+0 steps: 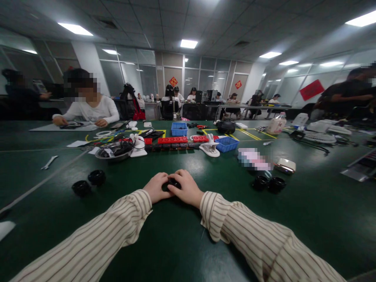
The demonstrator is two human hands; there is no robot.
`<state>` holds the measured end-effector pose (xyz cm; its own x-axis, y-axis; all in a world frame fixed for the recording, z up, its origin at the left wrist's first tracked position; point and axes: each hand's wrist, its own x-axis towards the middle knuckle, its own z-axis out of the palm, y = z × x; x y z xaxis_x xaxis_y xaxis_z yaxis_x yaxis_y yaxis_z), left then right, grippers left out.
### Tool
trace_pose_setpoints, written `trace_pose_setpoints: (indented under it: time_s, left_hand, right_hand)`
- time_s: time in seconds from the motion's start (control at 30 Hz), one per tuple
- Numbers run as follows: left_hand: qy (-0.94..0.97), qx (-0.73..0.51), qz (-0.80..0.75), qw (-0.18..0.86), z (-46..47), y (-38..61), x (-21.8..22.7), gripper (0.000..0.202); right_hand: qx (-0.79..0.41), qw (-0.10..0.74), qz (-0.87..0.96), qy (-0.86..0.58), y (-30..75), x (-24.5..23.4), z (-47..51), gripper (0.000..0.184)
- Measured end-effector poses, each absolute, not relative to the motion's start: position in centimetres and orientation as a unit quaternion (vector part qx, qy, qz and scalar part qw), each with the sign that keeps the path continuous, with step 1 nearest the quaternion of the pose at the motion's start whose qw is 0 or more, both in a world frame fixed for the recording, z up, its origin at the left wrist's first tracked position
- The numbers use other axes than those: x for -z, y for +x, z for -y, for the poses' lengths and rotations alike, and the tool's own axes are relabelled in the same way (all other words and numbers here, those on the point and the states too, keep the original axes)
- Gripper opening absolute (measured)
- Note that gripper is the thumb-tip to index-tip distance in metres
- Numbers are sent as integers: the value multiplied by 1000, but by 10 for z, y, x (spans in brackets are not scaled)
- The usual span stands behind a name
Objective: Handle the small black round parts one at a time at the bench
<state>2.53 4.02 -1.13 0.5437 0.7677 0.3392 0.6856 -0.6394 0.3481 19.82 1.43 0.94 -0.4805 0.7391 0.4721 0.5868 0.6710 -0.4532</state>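
Note:
At the middle of the near table, my left hand (156, 188) and my right hand (187, 188) close together around a black round part (174, 182). My fingers curl over it from both sides and cover most of it, so its full shape is hidden. To the left lie two glossy black ring-like parts, a nearer one (81, 188) and a farther one (96, 177). On the right, two similar parts stand side by side, one (260, 182) touching or almost touching the other (277, 185).
Across the green table (164, 243) runs a row of red-topped strips (172, 140), with a blue bin (227, 144) and a metal bowl (114, 153) of cables. A wrench (49, 162) lies left, a shiny case (285, 165) right. A person in white (94, 109) sits opposite.

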Motion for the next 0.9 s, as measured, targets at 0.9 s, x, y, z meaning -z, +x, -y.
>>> trace_pose_setpoints:
  time_s: [0.9]
  left_hand:
    - [883, -240, -389, 109, -39, 27, 7, 37]
  right_hand:
    - [-103, 367, 857, -348, 197, -12, -15, 17]
